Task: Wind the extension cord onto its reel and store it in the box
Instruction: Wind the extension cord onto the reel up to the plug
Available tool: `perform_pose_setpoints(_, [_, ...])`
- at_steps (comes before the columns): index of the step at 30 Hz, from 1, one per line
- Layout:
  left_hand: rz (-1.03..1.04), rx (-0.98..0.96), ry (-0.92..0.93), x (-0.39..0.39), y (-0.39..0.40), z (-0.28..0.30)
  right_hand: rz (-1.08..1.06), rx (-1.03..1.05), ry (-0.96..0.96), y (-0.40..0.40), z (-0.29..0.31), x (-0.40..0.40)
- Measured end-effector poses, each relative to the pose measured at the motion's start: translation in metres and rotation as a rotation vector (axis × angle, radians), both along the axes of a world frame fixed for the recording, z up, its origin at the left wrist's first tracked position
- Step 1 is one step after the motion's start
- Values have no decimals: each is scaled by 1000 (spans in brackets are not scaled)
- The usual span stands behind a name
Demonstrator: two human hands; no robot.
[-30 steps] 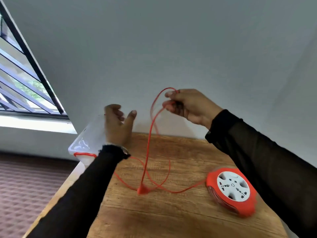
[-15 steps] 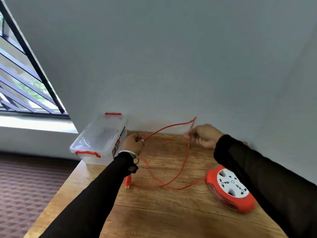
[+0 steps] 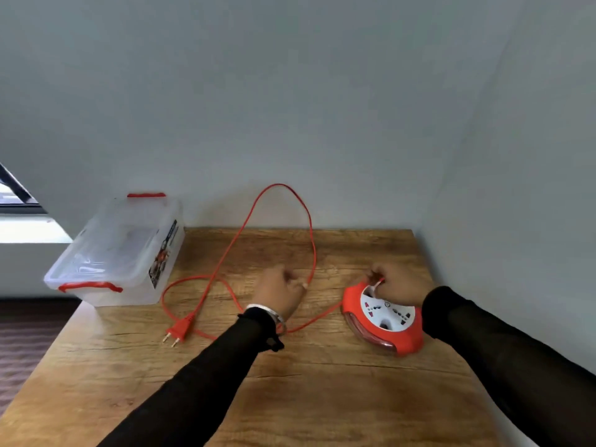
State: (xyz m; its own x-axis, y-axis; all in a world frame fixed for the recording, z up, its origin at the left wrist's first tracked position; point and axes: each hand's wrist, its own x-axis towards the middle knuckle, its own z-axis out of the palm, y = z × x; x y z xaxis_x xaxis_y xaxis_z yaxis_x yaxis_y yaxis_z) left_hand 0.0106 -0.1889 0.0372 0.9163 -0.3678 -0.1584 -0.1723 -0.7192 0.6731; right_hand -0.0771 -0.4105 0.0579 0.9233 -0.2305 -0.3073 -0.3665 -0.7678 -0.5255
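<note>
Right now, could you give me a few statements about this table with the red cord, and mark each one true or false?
1. The plug lies on the table. True.
2. The reel sits inside the box. False: it rests on the table, right of the box.
3. The left hand holds the cord. True.
4. The right hand rests on the box. False: it is at the reel's top edge.

A wooden table sits in a grey-walled corner, a bright window at left.
</note>
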Motion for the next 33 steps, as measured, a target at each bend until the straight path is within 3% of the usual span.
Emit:
perform_pose_setpoints(5, [-33,-227,764,-44,-34,-19,364,-495,265,-22,-2,-19])
perform_pose_setpoints(8, [8,-361,993,-66,-46,-31,565,-651,165,-29,-13,-25])
perform_pose_setpoints(20, [198,-532,1131,-63,-45,-40,1206,-885,-28,-33,7,0])
perform_pose_setpoints(26, [206,-610,1110,-51,-34,-45,1206,-790,170,-34,-1,-2])
perform_pose_setpoints(33, [133,-612,1009,-44,-30,-43,1163,-730,257,-6,-7,-9])
